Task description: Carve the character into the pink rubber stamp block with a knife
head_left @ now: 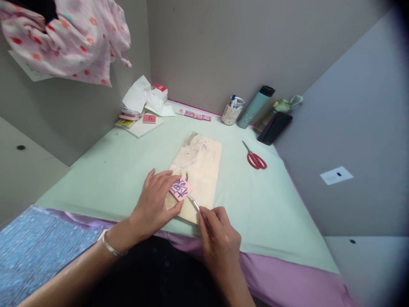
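A small pink block [180, 189] with dark purple markings lies on a pale wooden board [201, 164] on the green-covered table [115, 170]. My left hand [155, 202] rests flat beside the block, its fingers touching the block's left edge and holding it in place. My right hand [219, 238] is closed around a thin metal-tipped tool [194, 204], whose tip meets the block's lower right edge. A silver bangle sits on my left wrist.
Red-handled scissors [255, 160] lie right of the board. At the back stand a jar [232, 111], a teal bottle [255, 106] and a black flat object [275, 127]. Tissues [143, 98] and small pads [131, 119] sit back left. Patterned cloth [70, 38] hangs above left.
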### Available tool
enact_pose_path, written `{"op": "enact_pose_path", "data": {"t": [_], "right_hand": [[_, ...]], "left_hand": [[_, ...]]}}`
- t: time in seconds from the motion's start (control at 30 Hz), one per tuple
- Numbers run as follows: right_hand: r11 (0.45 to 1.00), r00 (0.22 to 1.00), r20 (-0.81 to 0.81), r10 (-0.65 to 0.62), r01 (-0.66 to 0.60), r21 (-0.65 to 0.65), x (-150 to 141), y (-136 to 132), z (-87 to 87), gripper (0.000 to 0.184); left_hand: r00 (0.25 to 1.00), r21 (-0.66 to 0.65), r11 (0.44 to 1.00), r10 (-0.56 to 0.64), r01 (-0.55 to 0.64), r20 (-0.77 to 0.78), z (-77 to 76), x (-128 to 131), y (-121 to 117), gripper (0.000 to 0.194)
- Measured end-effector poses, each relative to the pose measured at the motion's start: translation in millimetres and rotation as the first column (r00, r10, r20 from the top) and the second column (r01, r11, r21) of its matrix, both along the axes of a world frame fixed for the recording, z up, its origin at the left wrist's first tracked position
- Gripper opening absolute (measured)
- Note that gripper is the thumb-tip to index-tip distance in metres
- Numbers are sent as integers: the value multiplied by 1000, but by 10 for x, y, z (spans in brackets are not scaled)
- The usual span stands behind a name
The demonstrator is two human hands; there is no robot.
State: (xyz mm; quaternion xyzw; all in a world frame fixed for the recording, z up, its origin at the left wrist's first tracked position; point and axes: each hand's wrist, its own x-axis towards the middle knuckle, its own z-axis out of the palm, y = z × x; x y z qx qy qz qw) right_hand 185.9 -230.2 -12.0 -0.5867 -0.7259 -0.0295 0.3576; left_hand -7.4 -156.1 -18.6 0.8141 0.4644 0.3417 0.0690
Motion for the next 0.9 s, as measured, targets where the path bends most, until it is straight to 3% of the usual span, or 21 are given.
{"op": "enact_pose_path", "data": {"t": [0.9], "right_hand": [[999, 999, 16, -44, 44, -4, -8, 21, -21, 20]], "left_hand": [[1000, -8, 1000, -3, 3, 17, 20, 9, -1, 40]]}}
